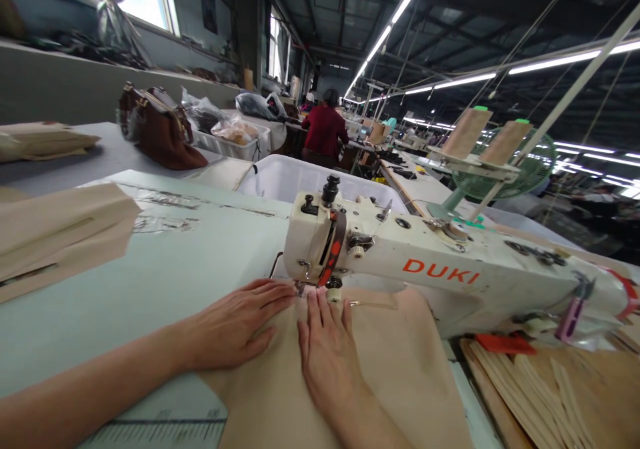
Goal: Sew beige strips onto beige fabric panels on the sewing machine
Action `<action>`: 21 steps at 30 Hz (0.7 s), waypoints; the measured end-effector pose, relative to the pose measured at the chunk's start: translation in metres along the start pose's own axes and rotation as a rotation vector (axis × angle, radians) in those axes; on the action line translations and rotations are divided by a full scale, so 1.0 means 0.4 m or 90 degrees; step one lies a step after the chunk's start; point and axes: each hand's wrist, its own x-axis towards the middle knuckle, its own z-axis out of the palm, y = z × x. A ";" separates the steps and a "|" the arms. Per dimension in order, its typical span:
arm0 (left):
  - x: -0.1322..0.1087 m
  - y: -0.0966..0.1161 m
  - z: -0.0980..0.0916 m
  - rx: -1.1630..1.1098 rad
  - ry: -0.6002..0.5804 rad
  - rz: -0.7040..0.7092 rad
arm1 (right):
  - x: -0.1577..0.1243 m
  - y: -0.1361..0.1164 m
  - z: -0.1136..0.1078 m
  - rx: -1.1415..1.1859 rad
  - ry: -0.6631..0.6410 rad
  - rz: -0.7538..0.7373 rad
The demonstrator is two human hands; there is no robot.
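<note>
A beige fabric panel [400,369] lies under the needle area of a white sewing machine [370,249] marked DUKI. My left hand [240,322] rests on the panel's left part, fingers stretched toward the presser foot [300,289]. Flat on the same panel, just right of it, is my right hand [327,349], its fingertips close by the foot. Both hands press down with fingers extended and grip nothing. A short zipper [373,302] is set in the panel right of my right hand. The needle itself is too small to make out.
More beige panels [65,235] lie at left on the pale green table [200,262]. Behind are a brown handbag [160,129] and a white bin [280,175]. Beige strips [535,395] and pink-handled snips [573,312] are at right. A person in red [325,132] sits farther off.
</note>
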 end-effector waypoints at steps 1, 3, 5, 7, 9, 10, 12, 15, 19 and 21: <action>0.000 -0.001 0.001 0.002 -0.001 -0.001 | 0.002 0.003 0.002 0.003 0.003 -0.004; 0.000 -0.002 0.003 0.003 -0.002 0.000 | 0.006 0.006 0.005 0.006 0.008 -0.009; -0.001 -0.004 0.004 0.005 0.000 0.002 | 0.008 0.008 0.007 0.004 0.009 -0.010; -0.001 -0.005 0.006 0.008 0.003 0.001 | 0.010 0.009 0.007 0.001 0.007 -0.008; -0.002 -0.007 0.009 0.011 0.006 0.000 | 0.011 0.009 0.008 0.001 0.010 -0.007; -0.002 -0.008 0.010 0.012 0.008 0.000 | 0.011 0.009 0.009 0.001 0.013 -0.007; -0.003 -0.009 0.013 0.009 0.010 -0.003 | 0.012 0.010 0.010 0.003 0.013 -0.008; -0.003 -0.010 0.018 -0.004 0.015 -0.009 | 0.015 0.012 0.011 0.007 0.000 -0.008; -0.005 -0.013 0.028 -0.029 0.033 -0.010 | 0.019 0.011 0.007 0.007 -0.006 -0.001; -0.009 -0.017 0.038 -0.035 0.049 -0.011 | 0.017 0.007 -0.001 0.003 -0.010 0.004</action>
